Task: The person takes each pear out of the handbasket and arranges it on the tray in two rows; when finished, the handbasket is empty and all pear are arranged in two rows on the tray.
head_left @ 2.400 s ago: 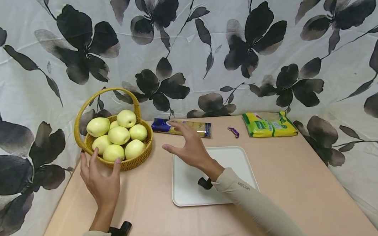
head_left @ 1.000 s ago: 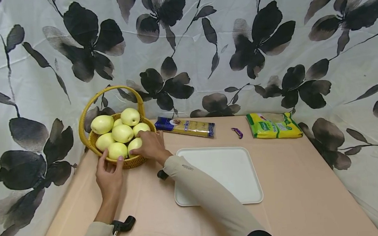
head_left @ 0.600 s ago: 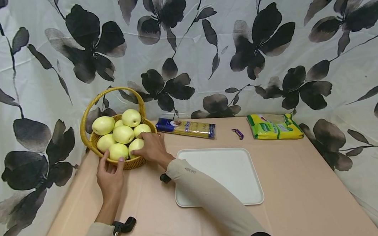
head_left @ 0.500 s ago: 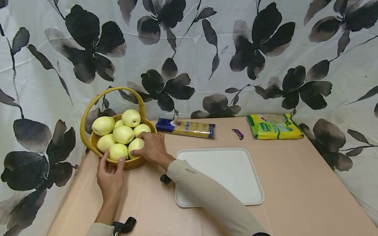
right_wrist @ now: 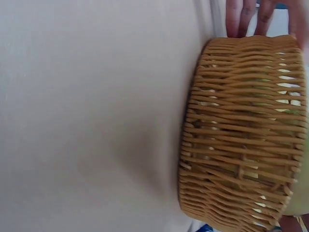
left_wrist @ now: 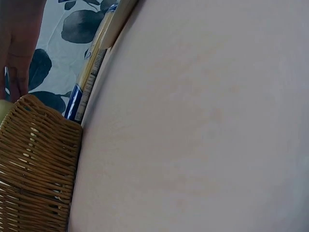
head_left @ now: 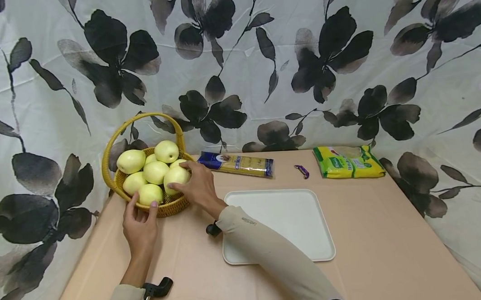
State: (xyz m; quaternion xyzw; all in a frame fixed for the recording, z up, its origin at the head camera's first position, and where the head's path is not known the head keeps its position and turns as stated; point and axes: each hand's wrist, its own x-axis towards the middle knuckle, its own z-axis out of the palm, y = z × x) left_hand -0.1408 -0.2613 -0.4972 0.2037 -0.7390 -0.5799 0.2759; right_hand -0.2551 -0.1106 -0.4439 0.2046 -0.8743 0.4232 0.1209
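In the head view, a yellow wicker basket (head_left: 174,209) with a tall handle stands at the table's left, full of pale green apples (head_left: 132,161). My right hand (head_left: 199,183) grips one apple (head_left: 176,179) between thumb and fingers, raised over the basket's right front side, with a dark gap beneath it. My left hand (head_left: 140,230) touches the basket's front at the rim, thumb and fingers extended and spread. In the right wrist view, straight fingers (right_wrist: 235,19) press against the wicker wall (right_wrist: 241,130). The left wrist view shows the right hand (left_wrist: 21,46) above the rim.
A white tray (head_left: 285,224) lies right of the basket, partly under my right sleeve. Along the back are a blue and gold pasta packet (head_left: 241,164), a small purple wrapped candy (head_left: 302,171) and a green-yellow packet (head_left: 348,162). A floral cloth (head_left: 260,67) hangs behind the table.
My right hand has come from over the tray to the basket, taken hold of an apple and raised it slightly from its spot. The left hand has moved up to the rim.
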